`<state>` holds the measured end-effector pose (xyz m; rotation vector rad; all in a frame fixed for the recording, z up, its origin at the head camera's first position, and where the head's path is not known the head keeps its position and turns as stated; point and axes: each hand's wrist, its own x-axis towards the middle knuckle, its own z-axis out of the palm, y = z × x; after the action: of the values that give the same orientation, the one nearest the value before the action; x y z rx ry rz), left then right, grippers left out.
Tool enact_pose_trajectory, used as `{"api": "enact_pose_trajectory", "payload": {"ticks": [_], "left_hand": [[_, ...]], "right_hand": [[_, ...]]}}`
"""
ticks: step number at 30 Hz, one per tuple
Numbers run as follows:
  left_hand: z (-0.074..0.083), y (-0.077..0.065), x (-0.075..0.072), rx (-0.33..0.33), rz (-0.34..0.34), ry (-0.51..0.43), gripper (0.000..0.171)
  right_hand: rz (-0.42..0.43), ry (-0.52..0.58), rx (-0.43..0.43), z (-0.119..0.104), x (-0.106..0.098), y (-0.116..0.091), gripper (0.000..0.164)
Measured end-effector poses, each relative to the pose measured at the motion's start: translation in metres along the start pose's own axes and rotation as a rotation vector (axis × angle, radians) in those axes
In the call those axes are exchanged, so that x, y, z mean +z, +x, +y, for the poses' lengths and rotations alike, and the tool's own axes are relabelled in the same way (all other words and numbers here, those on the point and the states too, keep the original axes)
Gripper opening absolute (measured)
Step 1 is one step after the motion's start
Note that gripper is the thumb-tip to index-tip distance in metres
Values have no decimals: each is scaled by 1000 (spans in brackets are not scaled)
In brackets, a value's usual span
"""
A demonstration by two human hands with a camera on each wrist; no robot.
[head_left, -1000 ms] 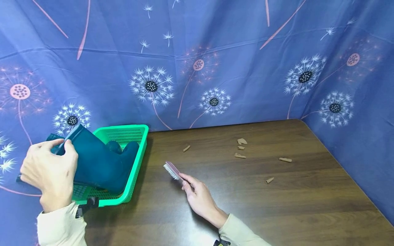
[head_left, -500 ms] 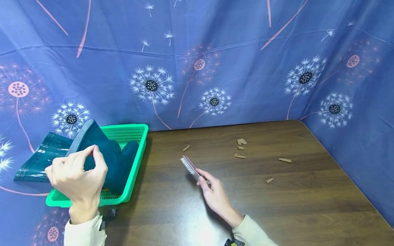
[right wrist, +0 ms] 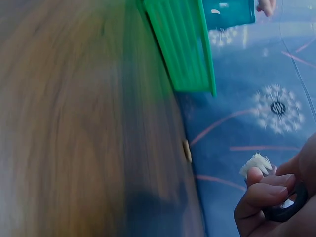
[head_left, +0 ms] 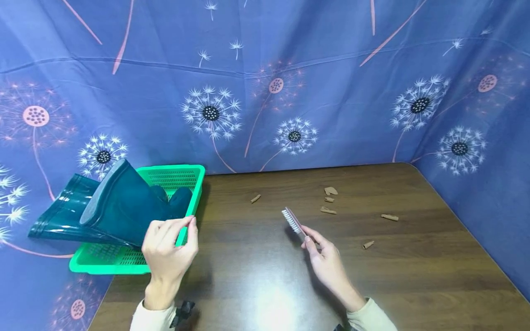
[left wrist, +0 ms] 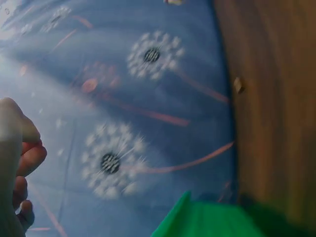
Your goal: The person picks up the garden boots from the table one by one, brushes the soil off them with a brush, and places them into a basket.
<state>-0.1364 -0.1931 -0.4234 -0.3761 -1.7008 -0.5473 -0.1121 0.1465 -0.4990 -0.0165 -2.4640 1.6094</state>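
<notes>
A small scrub brush with white bristles and a mauve back is held by its handle in my right hand, above the table. Its bristles show past the curled fingers in the right wrist view. My left hand hovers in front of the green basket's right side, fingers curled and thumb tip meeting the index finger; nothing shows in its grasp. Two dark teal rubber boots lie in the green plastic basket. The nearer boot overlaps the shinier boot, whose shaft sticks out over the left side.
Several brown curled scraps lie on the wooden table, among them a flat scrap, a long scrap and a scrap near the basket. A blue dandelion-print cloth hangs behind and at both sides.
My left hand has let go of the nearer boot's rim and moved right, across the basket. My right hand has carried the brush to the right.
</notes>
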Motion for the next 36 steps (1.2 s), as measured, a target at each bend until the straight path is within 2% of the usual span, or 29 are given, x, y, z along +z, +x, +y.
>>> {"api": "enact_pose_trajectory", "payload": {"ticks": [6,8,13,17,24,30,36], "left_hand": [[11,-29,13,-26,-171,-68,9],[15,-36,16,-38,-209,-80,7],[25,-53,21,-86,-286,-91,6],[31,-63,24,-105,-350,-100,5],[40,-72,29,-68,-442,-70,7],[43,-76,30,-69,-491,-38,7],[44,-79,31,-72,-539,-24,6]], "right_hand": [[54,-101,10,15,-25,-2,37],[96,-200,-39,22,-32,-4,37],[215,-466,-244,38,-46,-6,33],[225,-561,-299,44,-55,-5,32],[148,-666,-261,45,-64,-7,32],[50,-733,-160,41,-68,-8,35],[30,-755,-122,40,-70,-8,37]]}}
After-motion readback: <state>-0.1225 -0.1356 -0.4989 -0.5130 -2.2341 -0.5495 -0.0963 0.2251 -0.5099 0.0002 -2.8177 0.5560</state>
